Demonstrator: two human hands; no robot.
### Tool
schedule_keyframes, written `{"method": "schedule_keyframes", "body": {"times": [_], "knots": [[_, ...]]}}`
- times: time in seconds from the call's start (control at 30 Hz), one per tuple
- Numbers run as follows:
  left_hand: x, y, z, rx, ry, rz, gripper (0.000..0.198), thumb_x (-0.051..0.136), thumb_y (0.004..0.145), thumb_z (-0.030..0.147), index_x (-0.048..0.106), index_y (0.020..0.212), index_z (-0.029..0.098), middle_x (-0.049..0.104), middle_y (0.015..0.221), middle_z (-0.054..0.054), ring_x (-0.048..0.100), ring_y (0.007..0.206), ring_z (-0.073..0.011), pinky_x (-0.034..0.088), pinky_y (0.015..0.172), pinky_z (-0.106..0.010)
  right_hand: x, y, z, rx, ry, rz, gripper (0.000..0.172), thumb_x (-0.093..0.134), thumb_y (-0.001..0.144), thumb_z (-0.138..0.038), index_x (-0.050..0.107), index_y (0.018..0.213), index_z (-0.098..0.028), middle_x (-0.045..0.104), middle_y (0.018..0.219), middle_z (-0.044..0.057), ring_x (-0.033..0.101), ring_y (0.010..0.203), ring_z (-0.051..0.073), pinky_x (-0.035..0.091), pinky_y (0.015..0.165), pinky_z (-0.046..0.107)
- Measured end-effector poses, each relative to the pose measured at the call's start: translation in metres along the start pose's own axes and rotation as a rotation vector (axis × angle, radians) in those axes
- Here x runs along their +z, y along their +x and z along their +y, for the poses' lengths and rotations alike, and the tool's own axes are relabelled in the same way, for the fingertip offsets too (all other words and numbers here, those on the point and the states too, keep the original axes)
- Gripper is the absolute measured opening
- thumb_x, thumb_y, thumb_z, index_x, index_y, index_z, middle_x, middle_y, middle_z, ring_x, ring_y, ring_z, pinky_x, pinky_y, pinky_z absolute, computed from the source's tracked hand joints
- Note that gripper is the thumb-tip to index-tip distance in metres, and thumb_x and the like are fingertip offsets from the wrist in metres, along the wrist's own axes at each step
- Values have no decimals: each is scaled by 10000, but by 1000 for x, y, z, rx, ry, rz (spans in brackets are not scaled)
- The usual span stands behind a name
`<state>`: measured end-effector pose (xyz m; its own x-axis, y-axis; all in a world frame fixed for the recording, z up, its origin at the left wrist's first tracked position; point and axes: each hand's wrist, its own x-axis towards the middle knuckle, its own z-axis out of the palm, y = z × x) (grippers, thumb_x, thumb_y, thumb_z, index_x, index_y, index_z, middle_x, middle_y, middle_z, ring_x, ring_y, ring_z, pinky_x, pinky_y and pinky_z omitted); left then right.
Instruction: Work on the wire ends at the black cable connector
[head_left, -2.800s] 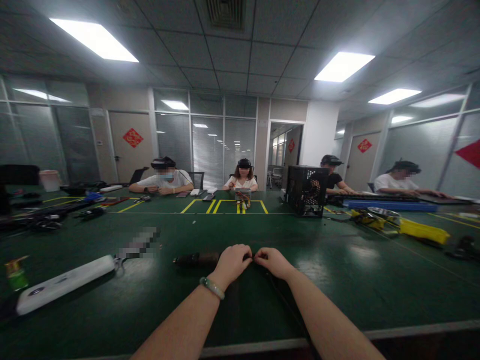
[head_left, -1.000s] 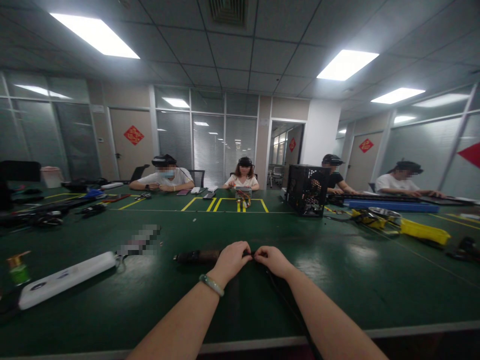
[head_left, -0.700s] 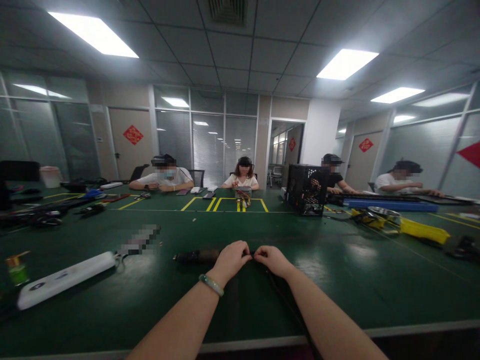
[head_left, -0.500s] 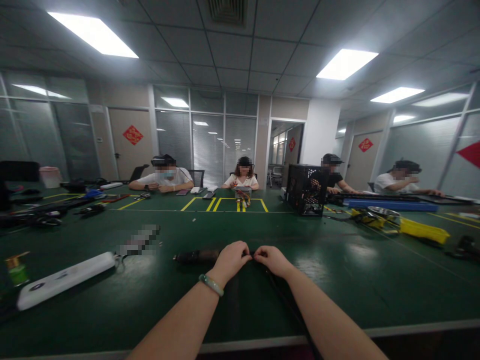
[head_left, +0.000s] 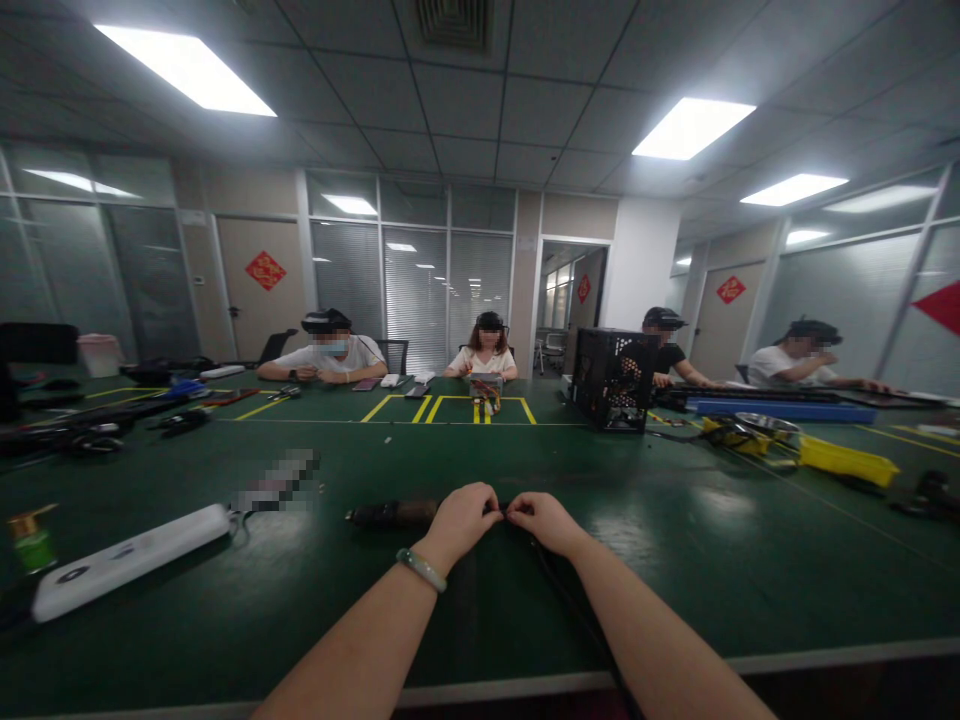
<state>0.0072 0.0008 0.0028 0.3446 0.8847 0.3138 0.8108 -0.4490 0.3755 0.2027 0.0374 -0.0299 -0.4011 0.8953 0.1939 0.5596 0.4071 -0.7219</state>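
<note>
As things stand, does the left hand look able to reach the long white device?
Probably yes: only the low dark tool seems to lie between the left hand and the long white device, though that hand is busy pinching close to the right hand.

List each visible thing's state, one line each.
Left hand, pinched closed
Right hand, pinched closed
Dark cylindrical tool, lying flat
Black cord, trailing, partly hidden
White elongated device, lying flat
Green bottle, standing upright
Black computer case, upright
Ceiling lights, lit
Middle door, open
</note>
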Motion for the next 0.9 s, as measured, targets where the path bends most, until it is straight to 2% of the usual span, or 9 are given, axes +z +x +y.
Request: {"method": "schedule_keyframes", "body": {"times": [0.3, 0.5, 0.9], "knots": [[-1, 1, 1, 19, 38, 18, 157, 562, 816, 336, 593, 880, 196, 601, 938, -37, 540, 896, -178, 394, 797, -287, 2, 1, -2, -20, 8, 15, 188, 590, 785, -303, 703, 855, -170, 687, 791, 24, 601, 724, 159, 439, 662, 244], [-3, 0, 4, 2, 33, 12, 163, 547, 822, 346, 592, 882, 201, 601, 945, -37, 541, 892, -179, 397, 790, -289, 3, 1, -1, 39, 22, 9, 193, 594, 788, -310, 696, 872, -169, 680, 791, 21, 597, 729, 154, 436, 648, 239], [-2, 1, -3, 34, -37, 19, 154, 547, 816, 338, 608, 871, 208, 606, 928, -17, 549, 862, -163, 401, 756, -276, 3, 2, -1, 47, 52, 3, 198, 603, 787, -326, 693, 875, -172, 679, 819, 21, 601, 760, 157, 443, 688, 253]]}}
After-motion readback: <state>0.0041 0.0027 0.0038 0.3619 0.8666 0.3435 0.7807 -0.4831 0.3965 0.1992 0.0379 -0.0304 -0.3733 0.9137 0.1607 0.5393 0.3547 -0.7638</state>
